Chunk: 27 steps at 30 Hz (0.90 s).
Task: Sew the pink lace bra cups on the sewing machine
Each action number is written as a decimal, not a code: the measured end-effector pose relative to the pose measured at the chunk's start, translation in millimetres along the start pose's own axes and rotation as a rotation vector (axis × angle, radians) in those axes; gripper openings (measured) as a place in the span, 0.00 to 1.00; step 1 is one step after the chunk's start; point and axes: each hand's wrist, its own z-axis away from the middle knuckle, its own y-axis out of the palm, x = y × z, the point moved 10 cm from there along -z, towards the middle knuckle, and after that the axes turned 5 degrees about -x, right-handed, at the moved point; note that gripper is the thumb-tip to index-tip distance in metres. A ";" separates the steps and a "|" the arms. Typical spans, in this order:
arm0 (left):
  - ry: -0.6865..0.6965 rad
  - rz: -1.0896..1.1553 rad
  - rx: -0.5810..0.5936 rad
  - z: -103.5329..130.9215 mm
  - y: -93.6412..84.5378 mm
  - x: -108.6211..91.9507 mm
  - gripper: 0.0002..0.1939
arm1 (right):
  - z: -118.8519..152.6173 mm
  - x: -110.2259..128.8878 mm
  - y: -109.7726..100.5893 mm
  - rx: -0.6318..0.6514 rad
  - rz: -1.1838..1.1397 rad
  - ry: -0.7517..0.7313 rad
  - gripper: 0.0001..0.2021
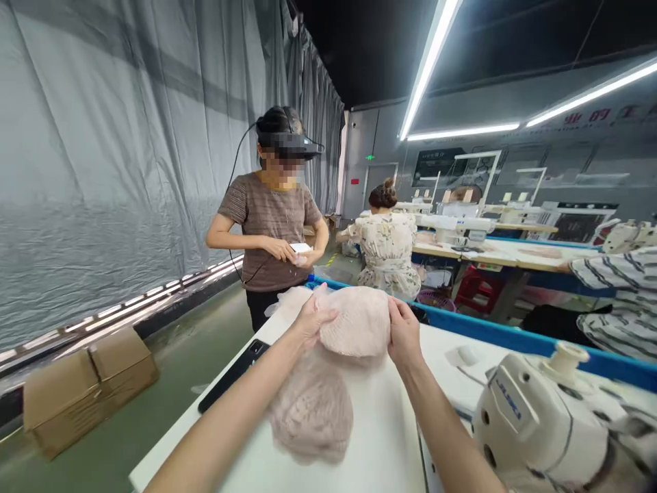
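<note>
Between my two hands a pale pink, finely textured fabric piece (356,322) is held up above the white table. It has a rounded, cap-like shape. My left hand (312,318) pinches its left edge, with the thumb lying across the front. On the opposite edge, the thumb and fingers of my right hand (404,329) are closed round the cloth. Below it, a blurred heap of similar pink fabric (314,414) rests on the tabletop (382,431). More pale cloth (293,300) lies at the table's far end, behind my left hand.
A white sewing machine (534,418) stands at the right. On the table's left edge lies a black phone-like device (233,375). A person in a headset (277,212) stands across the table, holding something white. Cardboard boxes (89,383) sit on the floor. Other people sit beyond.
</note>
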 end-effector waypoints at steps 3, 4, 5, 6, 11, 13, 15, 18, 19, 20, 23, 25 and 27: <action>0.102 -0.168 -0.045 -47.5 5.2 -8.0 0.30 | -31.9 3.6 -6.2 -0.120 0.106 -0.093 0.15; 0.132 -0.235 -0.060 -58.2 6.0 -9.5 0.25 | -39.8 2.2 -8.8 -0.154 0.149 -0.107 0.15; 0.158 -0.308 -0.076 -66.2 5.8 -9.6 0.22 | -46.2 -0.1 -10.5 -0.174 0.192 -0.120 0.15; 0.176 -0.385 -0.091 -71.5 4.6 -8.1 0.19 | -51.1 -3.5 -11.6 -0.182 0.238 -0.127 0.15; 0.182 -0.784 -0.122 -66.5 -8.7 14.8 0.17 | -53.4 -21.6 -9.8 -0.146 0.452 -0.159 0.13; 0.185 -0.906 -0.093 -51.6 -10.4 19.6 0.18 | -45.4 -20.8 -13.5 -0.208 0.518 -0.184 0.14; 0.194 -0.992 -0.018 -27.5 -7.1 19.5 0.19 | -30.0 -13.2 -14.5 -0.255 0.555 -0.246 0.14; 0.173 -1.053 0.224 27.6 4.0 20.5 0.15 | 9.3 3.4 1.8 -0.100 0.560 -0.407 0.14; 0.156 -1.057 0.314 49.1 6.5 21.9 0.14 | 27.5 7.8 11.4 0.024 0.553 -0.461 0.14; 0.135 -1.059 0.390 70.3 7.1 23.5 0.12 | 48.5 10.7 21.8 0.180 0.546 -0.505 0.12; 0.076 -1.075 0.493 119.1 -1.4 30.9 0.12 | 121.8 11.3 40.6 0.676 0.541 -0.578 0.13; 0.045 -1.091 0.501 137.0 -8.3 39.0 0.12 | 162.4 6.1 37.1 0.905 0.580 -0.580 0.10; 0.036 -1.099 0.469 145.2 -12.7 44.8 0.10 | 186.9 -0.7 27.8 1.013 0.648 -0.577 0.05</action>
